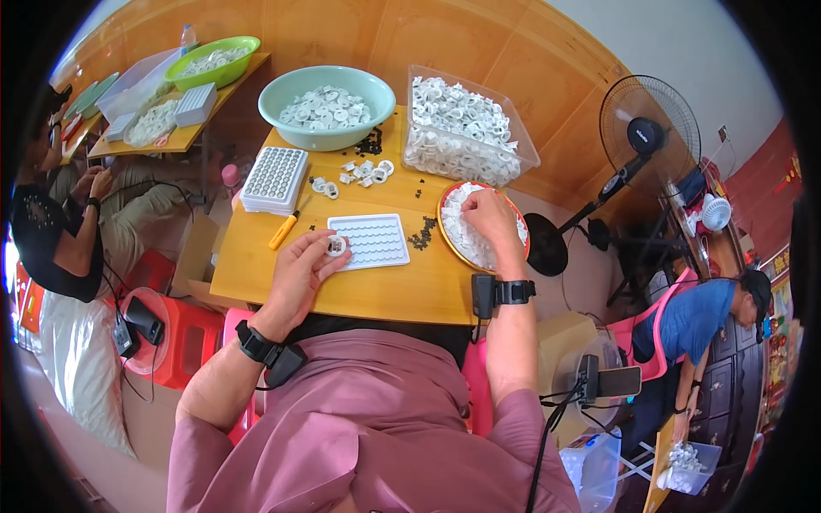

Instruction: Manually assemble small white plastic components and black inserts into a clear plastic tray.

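A small round white plastic part (337, 246) is pinched in the fingertips of my left hand (298, 267), over the left edge of a white tray (374, 243) with rows of wavy slots. My right hand (493, 221) reaches into a round plate (444, 229) with an orange-red rim, heaped with small white pieces (469, 237). Its fingers are drawn together at the heap; what they hold, if anything, is hidden. Between tray and plate lie small black pieces (422, 232).
Behind are a yellow-handled screwdriver (285, 231), stacked filled trays (274, 178), loose round parts (366, 173), a pale green basin (325, 137) and a clear bin (469, 128) of white parts. A fan (646, 137) stands right. Two other people sit at either side.
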Demonstrator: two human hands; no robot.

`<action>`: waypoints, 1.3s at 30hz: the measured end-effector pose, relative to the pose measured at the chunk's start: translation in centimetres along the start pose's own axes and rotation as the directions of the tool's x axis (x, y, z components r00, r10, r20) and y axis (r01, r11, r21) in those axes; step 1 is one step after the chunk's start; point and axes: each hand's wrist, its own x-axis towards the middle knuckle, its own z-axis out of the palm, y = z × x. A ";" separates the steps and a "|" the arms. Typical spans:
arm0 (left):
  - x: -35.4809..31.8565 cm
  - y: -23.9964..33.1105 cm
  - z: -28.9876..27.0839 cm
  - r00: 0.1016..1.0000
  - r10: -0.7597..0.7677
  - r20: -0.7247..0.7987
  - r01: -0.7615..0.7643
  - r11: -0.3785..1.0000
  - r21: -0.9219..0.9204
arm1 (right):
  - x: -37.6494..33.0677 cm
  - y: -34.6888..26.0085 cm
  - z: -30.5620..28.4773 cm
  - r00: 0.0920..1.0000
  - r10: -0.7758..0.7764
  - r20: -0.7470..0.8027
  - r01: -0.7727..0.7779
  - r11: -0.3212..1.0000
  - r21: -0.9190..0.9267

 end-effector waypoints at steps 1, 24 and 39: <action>0.0 0.0 -0.1 1.000 0.001 0.007 -0.001 1.000 -0.002 | 0.0 -0.1 -0.3 1.000 0.004 -0.013 -0.004 1.000 0.014; -0.1 0.3 -0.4 0.993 -0.082 0.091 0.094 0.985 -0.144 | -3.6 -10.5 1.1 0.926 -0.351 0.138 0.065 0.510 0.858; -0.2 0.3 -0.9 0.992 -0.071 0.102 0.091 0.972 -0.217 | -6.4 -14.0 4.6 0.897 -0.419 0.138 0.103 0.504 0.858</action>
